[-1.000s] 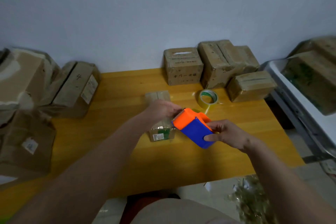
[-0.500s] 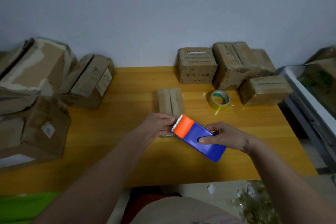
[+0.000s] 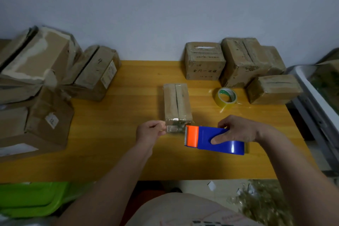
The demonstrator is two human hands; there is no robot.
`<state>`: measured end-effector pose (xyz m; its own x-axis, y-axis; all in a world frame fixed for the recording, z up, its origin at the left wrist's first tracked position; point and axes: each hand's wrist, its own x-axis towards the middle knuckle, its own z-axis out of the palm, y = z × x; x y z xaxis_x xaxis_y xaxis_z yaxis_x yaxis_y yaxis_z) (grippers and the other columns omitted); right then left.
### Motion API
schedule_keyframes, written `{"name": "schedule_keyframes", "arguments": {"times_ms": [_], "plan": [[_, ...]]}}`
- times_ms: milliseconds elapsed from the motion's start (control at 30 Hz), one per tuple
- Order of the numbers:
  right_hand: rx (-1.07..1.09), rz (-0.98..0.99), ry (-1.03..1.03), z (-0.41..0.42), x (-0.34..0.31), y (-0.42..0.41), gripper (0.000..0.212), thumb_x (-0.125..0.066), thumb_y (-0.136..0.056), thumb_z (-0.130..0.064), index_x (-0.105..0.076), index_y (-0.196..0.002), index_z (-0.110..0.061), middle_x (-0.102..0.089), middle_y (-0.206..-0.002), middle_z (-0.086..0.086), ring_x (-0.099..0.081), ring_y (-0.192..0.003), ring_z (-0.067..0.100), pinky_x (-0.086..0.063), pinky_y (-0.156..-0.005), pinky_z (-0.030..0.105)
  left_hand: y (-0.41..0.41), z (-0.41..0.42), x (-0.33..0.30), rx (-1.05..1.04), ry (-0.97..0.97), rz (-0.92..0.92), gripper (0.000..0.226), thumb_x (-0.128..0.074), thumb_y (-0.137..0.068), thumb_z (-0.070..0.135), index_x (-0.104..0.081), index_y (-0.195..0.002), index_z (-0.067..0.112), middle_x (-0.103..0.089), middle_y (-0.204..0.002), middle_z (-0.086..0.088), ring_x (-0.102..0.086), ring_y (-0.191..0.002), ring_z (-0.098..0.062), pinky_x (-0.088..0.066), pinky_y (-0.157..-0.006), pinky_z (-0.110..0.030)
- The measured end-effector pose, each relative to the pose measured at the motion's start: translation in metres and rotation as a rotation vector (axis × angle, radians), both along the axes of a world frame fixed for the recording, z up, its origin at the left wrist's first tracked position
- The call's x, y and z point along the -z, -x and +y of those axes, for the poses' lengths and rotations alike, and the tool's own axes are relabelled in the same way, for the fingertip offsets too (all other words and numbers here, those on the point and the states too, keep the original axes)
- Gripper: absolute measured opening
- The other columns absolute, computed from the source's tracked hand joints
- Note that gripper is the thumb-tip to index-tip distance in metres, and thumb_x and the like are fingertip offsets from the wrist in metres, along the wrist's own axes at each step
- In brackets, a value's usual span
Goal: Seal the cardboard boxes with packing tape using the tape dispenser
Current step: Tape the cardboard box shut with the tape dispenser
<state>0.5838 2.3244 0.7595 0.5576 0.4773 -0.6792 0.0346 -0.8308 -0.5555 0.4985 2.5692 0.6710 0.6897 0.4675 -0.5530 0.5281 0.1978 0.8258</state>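
One small, narrow brown cardboard box [image 3: 177, 101] lies lengthwise in the middle of a yellow-orange wooden table [image 3: 113, 145], its two top flaps meeting in a centre seam. The near end face of the box shows shiny clear tape. The left hand [image 3: 150, 132] pinches the free end of a strip of clear packing tape [image 3: 175, 129] between thumb and curled fingers, just in front of that end face. The strip stretches right to one blue plastic tape dispenser with an orange toothed cutter end [image 3: 213, 138], which the right hand [image 3: 236, 129] grips, thumb on its side and fingers curled over the top.

One loose roll of yellowish tape with a green-and-white core [image 3: 226, 98] rests on the table to the right of the box. Behind it, four taped brown boxes [image 3: 205, 60] cluster against the plain pale wall [image 3: 165, 9]. On the left, about four larger, worn and crumpled cardboard boxes [image 3: 36, 71] are piled up, some with white labels. A bright green plastic bin [image 3: 29, 198] sits below the table's near left edge. A grey metal-edged surface [image 3: 311, 93] stands at the right.
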Motion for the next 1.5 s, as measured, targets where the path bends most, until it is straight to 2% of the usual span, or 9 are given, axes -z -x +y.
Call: {"name": "schedule_keyframes", "arguments": {"times_ms": [300,533,767,833,900,1033,1100,1233,1500], "plan": [[0.010,-0.360,0.196,0.026,0.001,-0.027,0.047,-0.070,-0.073,-0.060,-0.062,-0.086,-0.016,-0.066,-0.081,0.002,-0.061,-0.075,0.013,-0.050,-0.066,0.029,-0.020,-0.025,0.015,-0.248,-0.151,0.019,0.010,-0.068,-0.089,0.012,-0.076,-0.094,0.009,-0.073,-0.090,-0.003,-0.067,-0.079,-0.019,-0.056,-0.079,-0.034],[-0.015,-0.394,0.294,0.043,0.005,-0.044,0.056,-0.067,-0.073,-0.065,-0.058,-0.102,-0.018,-0.060,-0.084,-0.002,-0.059,-0.080,0.014,-0.047,-0.061,0.026,-0.029,-0.030,0.015,-0.174,-0.395,0.117,0.020,-0.059,-0.095,0.022,-0.075,-0.106,0.014,-0.072,-0.108,0.000,-0.053,-0.082,-0.009,-0.039,-0.073,-0.022],[-0.019,-0.338,0.330,0.053,0.012,-0.056,0.064,-0.072,-0.071,-0.059,-0.059,-0.114,-0.014,-0.064,-0.099,0.004,-0.061,-0.092,0.021,-0.055,-0.084,0.039,-0.034,-0.023,0.027,-0.064,-0.323,0.174,0.042,-0.056,-0.097,0.018,-0.046,-0.059,0.034,-0.045,-0.063,0.014,-0.046,-0.067,-0.012,-0.037,-0.072,-0.024],[-0.022,-0.319,0.334,0.054,0.013,-0.059,0.062,-0.072,-0.071,-0.059,-0.060,-0.112,-0.014,-0.064,-0.098,0.004,-0.061,-0.092,0.022,-0.055,-0.084,0.040,-0.036,-0.020,0.027,-0.059,-0.298,0.172,0.037,-0.055,-0.098,0.018,-0.058,-0.064,0.033,-0.055,-0.068,0.013,-0.052,-0.066,-0.008,-0.042,-0.070,-0.025],[-0.030,-0.303,0.331,0.053,0.013,-0.061,0.062,-0.072,-0.071,-0.060,-0.061,-0.111,-0.014,-0.063,-0.096,0.003,-0.061,-0.091,0.021,-0.055,-0.083,0.039,-0.040,-0.016,0.026,0.014,-0.333,0.206,0.019,-0.055,-0.098,0.022,-0.074,-0.096,0.019,-0.071,-0.099,-0.001,-0.064,-0.090,-0.019,-0.049,-0.080,-0.028],[0.002,-0.265,0.297,0.049,0.018,-0.063,0.059,-0.073,-0.070,-0.060,-0.060,-0.106,-0.015,-0.062,-0.091,0.001,-0.061,-0.087,0.019,-0.055,-0.077,0.035,-0.038,-0.015,0.021,0.247,-0.658,0.386,0.047,-0.058,-0.094,0.021,-0.047,-0.139,0.012,-0.048,-0.140,-0.010,-0.045,-0.127,-0.029,-0.042,-0.103,-0.039],[0.024,-0.262,0.279,0.048,0.020,-0.064,0.061,-0.072,-0.067,-0.065,-0.059,-0.102,-0.017,-0.061,-0.087,0.000,-0.060,-0.084,0.017,-0.052,-0.070,0.031,-0.032,-0.024,0.016,0.395,-0.936,0.193,0.071,-0.057,-0.089,0.004,-0.023,-0.151,0.013,-0.023,-0.156,-0.007,-0.021,-0.143,-0.026,-0.024,-0.117,-0.036],[0.050,-0.272,0.249,0.044,0.025,-0.064,0.057,-0.067,-0.070,-0.068,-0.060,-0.094,-0.017,-0.064,-0.085,0.001,-0.061,-0.083,0.017,-0.050,-0.068,0.029,-0.016,-0.034,0.026,1.058,-1.272,0.005,0.078,-0.031,-0.090,-0.002,0.019,-0.149,0.009,0.024,-0.158,-0.010,0.026,-0.144,-0.022,0.020,-0.114,-0.035],[0.061,-0.200,0.188,0.019,0.025,-0.074,0.051,-0.074,-0.070,-0.059,-0.063,-0.095,-0.015,-0.065,-0.084,-0.001,-0.061,-0.079,0.013,-0.045,-0.060,0.023,-0.017,-0.023,0.030,1.193,-1.350,0.069,0.075,-0.029,-0.095,0.008,0.030,-0.140,0.008,0.036,-0.149,-0.010,0.035,-0.136,-0.022,0.015,-0.118,-0.039]]}}
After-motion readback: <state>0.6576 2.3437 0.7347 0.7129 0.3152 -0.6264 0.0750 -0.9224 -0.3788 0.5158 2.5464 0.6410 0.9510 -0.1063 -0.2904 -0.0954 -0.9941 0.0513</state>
